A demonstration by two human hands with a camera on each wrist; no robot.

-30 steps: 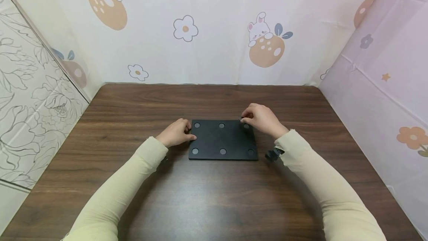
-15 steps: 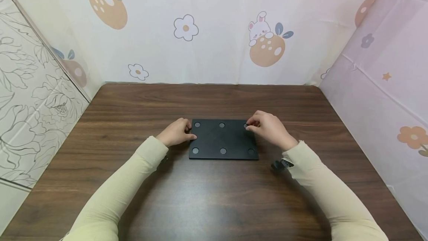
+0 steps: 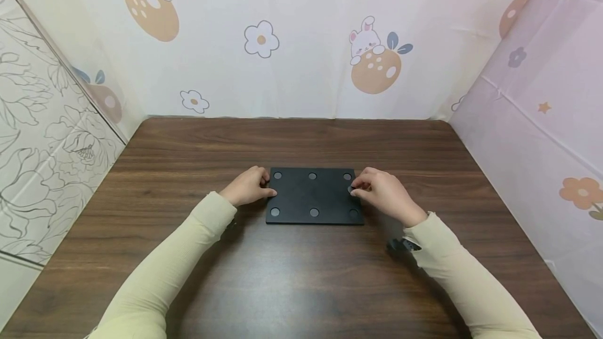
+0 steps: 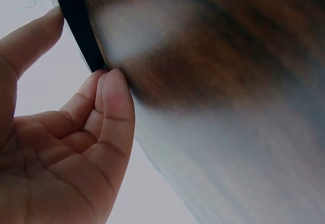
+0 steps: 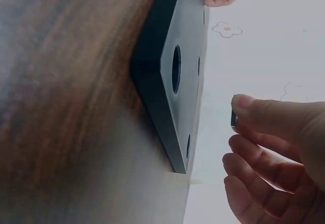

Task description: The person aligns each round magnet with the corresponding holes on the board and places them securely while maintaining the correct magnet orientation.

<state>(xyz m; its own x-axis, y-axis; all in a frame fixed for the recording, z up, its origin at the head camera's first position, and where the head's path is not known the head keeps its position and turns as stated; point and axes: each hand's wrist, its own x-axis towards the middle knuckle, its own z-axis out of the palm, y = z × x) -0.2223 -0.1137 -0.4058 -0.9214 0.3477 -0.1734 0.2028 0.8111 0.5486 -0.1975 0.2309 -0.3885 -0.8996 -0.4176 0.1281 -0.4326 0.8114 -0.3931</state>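
A flat black rectangular board (image 3: 312, 195) lies on the table, with round recesses along its far and near edges. Most recesses look grey; the near right recess (image 3: 354, 214) looks dark. My left hand (image 3: 249, 186) holds the board's left edge, thumb on top and curled fingers at the side; the left wrist view shows the thumb and fingertips against the black edge (image 4: 81, 26). Just above the board's right side, my right hand (image 3: 383, 192) pinches a small thin disc (image 5: 233, 118) between thumb and index finger. Whether it is a coin or a magnet, I cannot tell.
The brown wood-grain table (image 3: 301, 276) extends around the board on all sides. A patterned curtain (image 3: 306, 77) hangs behind its far edge, and more covering (image 3: 542, 145) stands along the right. A dark device (image 3: 402, 245) sits on the right wrist.
My right hand has moved from the board's far right corner toward the near side and slightly right, uncovering the far right recess. The left hand and the board have stayed put.
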